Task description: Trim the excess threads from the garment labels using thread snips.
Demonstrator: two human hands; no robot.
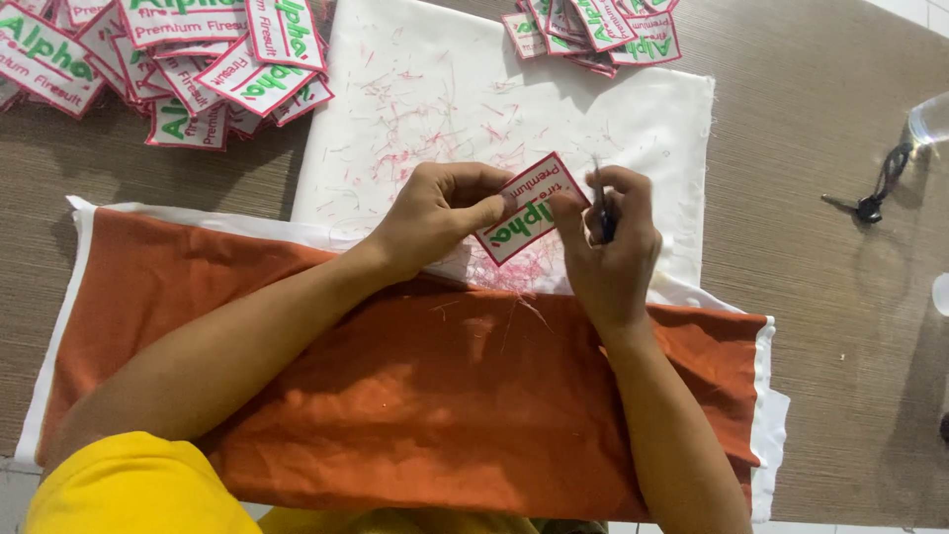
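The left hand (pixel 435 213) is closed on one embroidered patch (pixel 531 209), with the thumb laid on the patch's face and the fingers curled behind its left edge. The patch is a white rectangle with a red border and green and red stitched lettering; it is held tilted, raised just above the white cloth (pixel 474 89), between the two hands. The right hand (pixel 608 247) is closed around a small dark cutting tool (pixel 601 210), whose thin metal tip points upward beside the right edge of the patch; whether the tip touches the patch cannot be told. Both forearms are rested across an orange cloth (pixel 395 386) with a white edge, which is spread over the near part of the table (pixel 830 297). The white cloth beyond the hands is strewn with short red thread trimmings (pixel 410 148), which are thickest just below the patch. A large heap of similar patches (pixel 168 59) is located at the far left of the table, well apart from the hands, and a smaller heap of patches (pixel 593 30) is located at the far edge, above the right hand. A small black object (pixel 875 198) lies on the wood-grain surface at the right, near a clear plastic item (pixel 931 121) at the frame edge. A yellow sleeve (pixel 129 489) is visible at the lower left.
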